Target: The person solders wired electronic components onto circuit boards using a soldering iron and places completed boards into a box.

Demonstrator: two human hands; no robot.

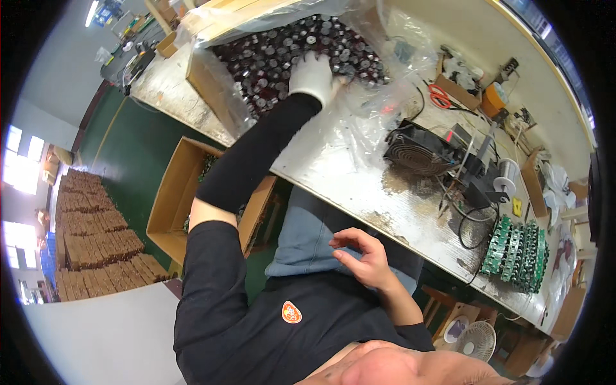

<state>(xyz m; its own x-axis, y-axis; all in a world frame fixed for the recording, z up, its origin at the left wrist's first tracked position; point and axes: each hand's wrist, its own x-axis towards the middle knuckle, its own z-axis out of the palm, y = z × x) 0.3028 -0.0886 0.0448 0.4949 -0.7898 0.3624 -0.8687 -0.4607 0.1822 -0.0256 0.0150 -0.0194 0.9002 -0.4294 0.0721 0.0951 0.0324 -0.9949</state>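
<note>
My left hand [311, 77], in a white glove with a black sleeve above it, reaches into an open box lined with clear plastic. The box holds a heap of small round metal-topped parts [269, 54], dark and silvery. My fingertips dip in among these parts, so whether they grip any is hidden. Bare and raised over my lap, near the table's front edge, is my right hand [364, 258]. Its fingers curve loosely with the thumb apart, and nothing is held in them.
On the worktable [321, 170] stand a black fan [417, 151], red-handled scissors [439, 96], a solder wire spool [507, 173] and stacked green circuit boards [513, 256]. Below its left edge sits an open cardboard box [170, 221]. Many brown cartons [96, 237] cover the floor at left.
</note>
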